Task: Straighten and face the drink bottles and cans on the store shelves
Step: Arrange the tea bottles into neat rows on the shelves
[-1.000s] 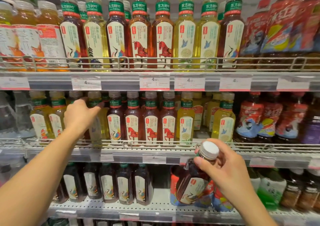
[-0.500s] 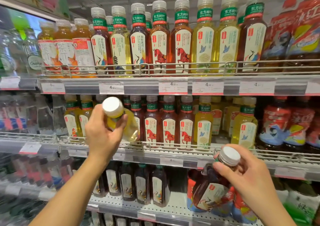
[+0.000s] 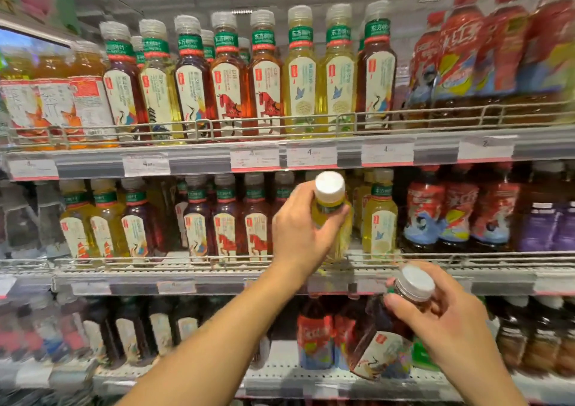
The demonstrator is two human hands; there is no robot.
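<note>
I've got my left hand (image 3: 300,234) wrapped round the shoulder of a yellow tea bottle (image 3: 334,219), tilted toward me at the middle shelf (image 3: 186,281) rail, btwn the horse-label bottles and the next yellow one. Right hand (image 3: 448,321) grips a dark tea bottle (image 3: 381,340) at the neck, held lower. Both full: weighty, stiff plastic, prob slick; grip below the cap.

Three wire-fronted shelves fill my view. The top shelf (image 3: 199,160) carries upright tea bottles (image 3: 231,76); the middle shelf (image 3: 155,276) holds more tea bottles, and the bottom shelf (image 3: 280,377) dark ones.
</note>
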